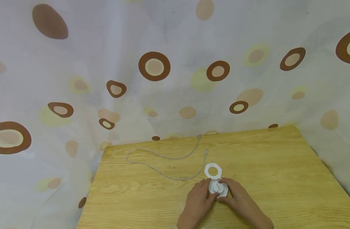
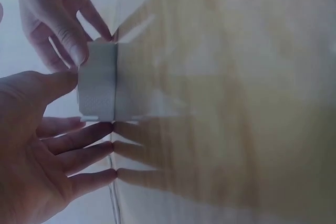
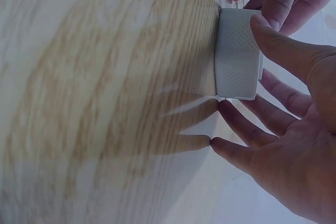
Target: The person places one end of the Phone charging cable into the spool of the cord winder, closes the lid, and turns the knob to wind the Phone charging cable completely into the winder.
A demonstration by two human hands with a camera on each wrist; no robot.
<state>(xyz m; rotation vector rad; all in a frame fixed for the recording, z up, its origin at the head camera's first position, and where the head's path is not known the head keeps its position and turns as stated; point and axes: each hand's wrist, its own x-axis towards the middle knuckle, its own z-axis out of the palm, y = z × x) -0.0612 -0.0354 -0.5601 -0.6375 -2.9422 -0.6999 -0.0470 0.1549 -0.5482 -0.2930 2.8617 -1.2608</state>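
A small white eight-sided case point(image 1: 225, 190) sits on the wooden table in the head view, its hinged lid point(image 1: 219, 172) swung back away from me. The lid has a round hole in it, and a white raised round piece point(image 1: 218, 187) shows inside the case. My left hand point(image 1: 196, 200) holds the case's left side between thumb and fingers. From the right, my right hand point(image 1: 239, 198) grips it the same way. Both wrist views show the case's dotted side wall point(image 3: 239, 56), with thumbs at its upper edge and several fingertips down on the tabletop.
Beyond the case, a thin pale cable point(image 1: 180, 179) lies in a long loop to the left, with both plug ends near the table's middle. The wooden table point(image 1: 135, 197) meets a patterned sheet point(image 1: 175, 95) at the back and both sides.
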